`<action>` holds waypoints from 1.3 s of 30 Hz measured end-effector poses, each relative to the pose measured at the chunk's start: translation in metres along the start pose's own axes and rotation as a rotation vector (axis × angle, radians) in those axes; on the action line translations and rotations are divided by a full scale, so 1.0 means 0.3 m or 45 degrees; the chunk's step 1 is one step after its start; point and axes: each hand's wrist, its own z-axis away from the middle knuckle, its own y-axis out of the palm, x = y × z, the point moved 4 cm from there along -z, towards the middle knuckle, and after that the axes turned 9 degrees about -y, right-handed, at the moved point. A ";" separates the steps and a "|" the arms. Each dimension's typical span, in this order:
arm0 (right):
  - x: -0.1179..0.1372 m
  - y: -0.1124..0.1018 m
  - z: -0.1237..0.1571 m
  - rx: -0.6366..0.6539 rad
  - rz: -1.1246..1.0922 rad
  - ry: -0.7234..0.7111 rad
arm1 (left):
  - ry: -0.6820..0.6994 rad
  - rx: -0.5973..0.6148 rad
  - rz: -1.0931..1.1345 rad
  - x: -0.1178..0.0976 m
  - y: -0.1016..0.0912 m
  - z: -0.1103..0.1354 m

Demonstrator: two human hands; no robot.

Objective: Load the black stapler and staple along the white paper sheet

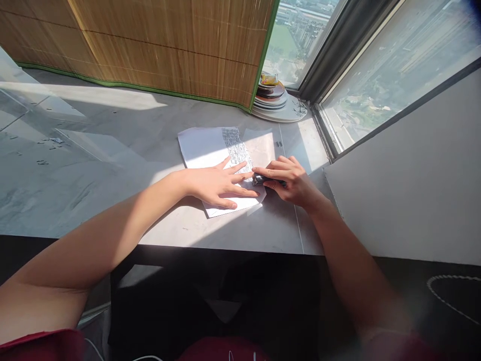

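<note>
White paper sheets (201,145) lie on the pale marble surface, with dense rows of staples (233,143) along their right side. My left hand (218,184) rests flat on the paper, fingers spread and pointing right. At the paper's right edge, my right hand (291,180) grips a small black stapler (260,179). Its metal nose is over the paper, close to my left fingertips. The rest of the stapler is hidden under my right fingers.
Behind the paper hangs a bamboo blind (150,45) with green trim. Stacked plates (280,105) stand in the window corner. Loose staples (55,140) lie scattered at left. A white wall (406,185) bounds the right side.
</note>
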 end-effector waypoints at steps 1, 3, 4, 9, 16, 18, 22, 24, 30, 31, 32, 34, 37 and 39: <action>0.005 0.001 -0.001 0.000 0.015 0.002 | -0.003 -0.009 0.015 0.001 0.000 0.000; 0.019 0.003 -0.006 -0.002 0.056 0.009 | -0.022 -0.028 0.055 0.006 -0.001 0.000; 0.029 0.004 -0.009 -0.003 0.082 0.012 | -0.031 -0.031 0.071 0.008 -0.002 0.001; 0.077 0.019 -0.018 -0.012 0.184 -0.012 | -0.033 0.057 -0.002 0.015 0.005 0.005; -0.026 -0.017 0.042 -0.048 -0.075 0.019 | -0.022 0.073 0.004 0.015 -0.007 0.006; -0.071 -0.031 0.063 -0.042 -0.187 0.044 | 0.009 0.115 0.038 0.019 -0.009 0.005; -0.148 -0.045 0.101 -0.143 -0.240 0.249 | 0.046 0.186 0.108 0.027 -0.014 0.004; -0.177 -0.048 0.114 -0.240 -0.232 0.391 | 0.049 0.178 0.135 0.027 -0.016 0.004; -0.160 -0.028 0.033 -0.667 -0.236 0.750 | 0.172 -0.370 0.488 0.057 -0.074 -0.006; -0.135 -0.005 -0.010 -0.670 -0.260 0.758 | 0.151 -0.605 0.574 0.087 -0.098 0.001; -0.106 0.024 -0.060 -0.652 -0.277 0.776 | 0.101 -0.833 0.640 0.124 -0.120 0.012; -0.044 0.093 -0.167 -0.603 -0.298 0.842 | -0.038 -1.175 0.703 0.204 -0.147 0.038; 0.044 0.193 -0.324 -0.453 -0.255 0.790 | -0.170 -1.311 0.806 0.296 -0.156 0.060; 0.074 0.234 -0.375 -0.391 -0.208 0.816 | -0.218 -1.341 0.851 0.326 -0.156 0.070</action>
